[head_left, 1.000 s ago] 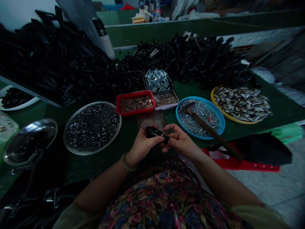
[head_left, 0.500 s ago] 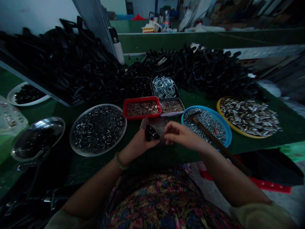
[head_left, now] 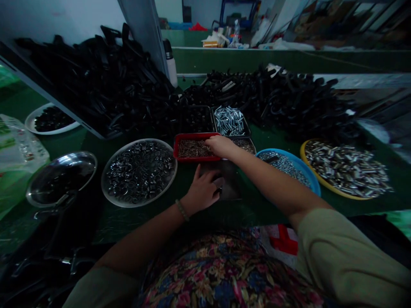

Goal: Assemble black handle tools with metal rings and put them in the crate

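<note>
My right hand (head_left: 221, 146) reaches into the red tray (head_left: 196, 159) of thin copper-coloured pins (head_left: 194, 148). Its fingertips are closed down among the pins, and what they pinch is hidden. My left hand (head_left: 203, 191) is just above a dark flat plate (head_left: 231, 188) on the green table, its thumb and some fingers curled round a small black part (head_left: 219, 189). Only a bit of that part shows; the index finger points away from it. Beside the red tray lies a shallow tray of small metal bits (head_left: 245, 144), partly behind my right wrist.
A white plate of metal rings (head_left: 139, 171) and a steel bowl (head_left: 61, 177) stand left. Right are a blue basin (head_left: 316, 182) and a yellow basin of metal tubes (head_left: 348, 169). Bright screws (head_left: 229, 121) and heaps of black parts (head_left: 282, 94) lie behind; a bottle (head_left: 171, 68) stands there.
My right hand has moved from beside the left hand forward into the red tray. My left hand has turned, covering more of the black part. The view has shifted slightly.
</note>
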Demonstrator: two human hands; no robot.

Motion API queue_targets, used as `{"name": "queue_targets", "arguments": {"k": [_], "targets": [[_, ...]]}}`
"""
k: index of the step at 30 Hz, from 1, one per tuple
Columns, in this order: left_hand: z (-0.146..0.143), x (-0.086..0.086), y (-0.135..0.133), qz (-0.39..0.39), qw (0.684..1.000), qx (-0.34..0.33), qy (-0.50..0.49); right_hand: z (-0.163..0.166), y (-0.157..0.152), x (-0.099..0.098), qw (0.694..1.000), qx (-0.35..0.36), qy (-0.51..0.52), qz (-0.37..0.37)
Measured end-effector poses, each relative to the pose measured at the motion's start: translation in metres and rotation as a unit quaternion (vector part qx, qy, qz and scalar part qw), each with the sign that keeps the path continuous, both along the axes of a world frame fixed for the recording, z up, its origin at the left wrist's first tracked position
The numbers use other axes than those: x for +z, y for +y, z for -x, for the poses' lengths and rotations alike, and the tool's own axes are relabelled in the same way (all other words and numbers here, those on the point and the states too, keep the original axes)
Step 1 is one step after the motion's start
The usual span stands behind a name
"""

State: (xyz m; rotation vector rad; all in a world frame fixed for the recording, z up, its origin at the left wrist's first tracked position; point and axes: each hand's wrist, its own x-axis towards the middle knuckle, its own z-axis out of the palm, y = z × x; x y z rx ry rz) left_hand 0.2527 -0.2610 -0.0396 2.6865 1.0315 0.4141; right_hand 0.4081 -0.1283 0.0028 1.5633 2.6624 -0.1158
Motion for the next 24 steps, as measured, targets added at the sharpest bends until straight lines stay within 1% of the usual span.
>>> {"name": "queue_targets", "arguments": {"k": [2, 4, 5, 7, 8, 10, 12, 15, 18, 20, 22, 24], "targets": [[0.000, -0.004, -0.005, 0.003, 0.999, 0.045, -0.009, -0.009, -0.009, 0.003, 0.999, -0.009, 0.030, -0.008], [-0.002, -0.009, -0.008, 0.021, 0.997, 0.077, -0.023, -0.019, -0.027, 0.004, 0.993, -0.026, 0.116, -0.012], [-0.003, -0.011, -0.008, 0.034, 0.995, 0.086, -0.032, -0.024, -0.039, 0.003, 0.984, -0.037, 0.174, -0.007], [-0.004, -0.015, -0.008, 0.064, 0.992, 0.099, -0.049, -0.033, -0.067, -0.004, 0.957, -0.060, 0.283, 0.022], [-0.004, -0.016, -0.007, 0.077, 0.990, 0.105, -0.055, -0.036, -0.081, -0.009, 0.946, -0.071, 0.314, 0.044], [-0.004, -0.018, -0.004, 0.094, 0.987, 0.117, -0.062, -0.040, -0.104, -0.021, 0.934, -0.088, 0.335, 0.083], [-0.003, -0.019, -0.003, 0.098, 0.985, 0.125, -0.062, -0.041, -0.118, -0.032, 0.935, -0.102, 0.324, 0.098], [-0.003, -0.017, -0.003, 0.095, 0.986, 0.122, -0.058, -0.039, -0.123, -0.039, 0.953, -0.096, 0.279, 0.069], [-0.004, -0.015, -0.003, 0.092, 0.986, 0.122, -0.060, -0.036, -0.123, -0.038, 0.979, -0.056, 0.193, 0.025], [-0.005, -0.013, -0.004, 0.096, 0.986, 0.125, -0.061, -0.032, -0.124, -0.036, 0.991, -0.033, 0.128, 0.009], [-0.005, -0.012, -0.004, 0.100, 0.985, 0.123, -0.061, -0.026, -0.127, -0.036, 0.997, -0.015, 0.073, -0.004], [-0.005, -0.012, -0.003, 0.098, 0.986, 0.121, -0.063, -0.024, -0.130, -0.035, 0.999, 0.012, 0.039, -0.016]]}}
